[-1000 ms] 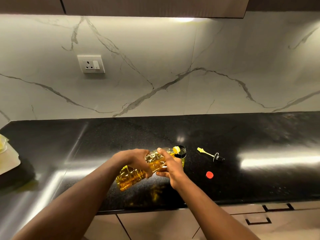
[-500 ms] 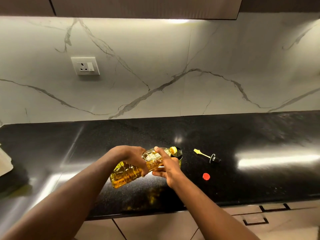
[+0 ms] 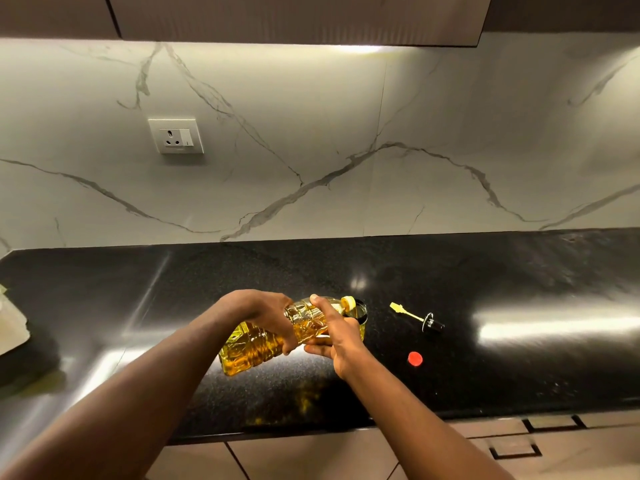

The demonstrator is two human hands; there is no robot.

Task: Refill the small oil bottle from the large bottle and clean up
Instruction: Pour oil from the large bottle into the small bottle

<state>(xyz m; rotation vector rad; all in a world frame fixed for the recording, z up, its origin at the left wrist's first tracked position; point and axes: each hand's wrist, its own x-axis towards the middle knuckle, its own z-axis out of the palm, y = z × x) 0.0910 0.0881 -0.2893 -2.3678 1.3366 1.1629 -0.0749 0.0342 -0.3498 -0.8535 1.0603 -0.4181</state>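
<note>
The large clear bottle [image 3: 252,348] of yellow oil lies tipped almost flat above the black counter, its yellow neck over the open mouth of the small bottle [image 3: 360,311]. My left hand [image 3: 266,315] grips the large bottle round its middle. My right hand [image 3: 334,336] holds it near the neck, thumb on top, and hides most of the small bottle. A red cap [image 3: 415,358] lies on the counter to the right. Farther back right lies the small bottle's black stopper with its yellow brush [image 3: 417,317].
The black counter [image 3: 519,358] runs the full width, with a marble wall and a socket [image 3: 176,135] behind. A pale cloth or board [image 3: 12,327] sits at the far left edge. Drawer fronts with handles [image 3: 516,448] are below the counter's front edge.
The large bottle stays tipped over the small one with both hands holding it the same way. Only the view has shifted slightly.
</note>
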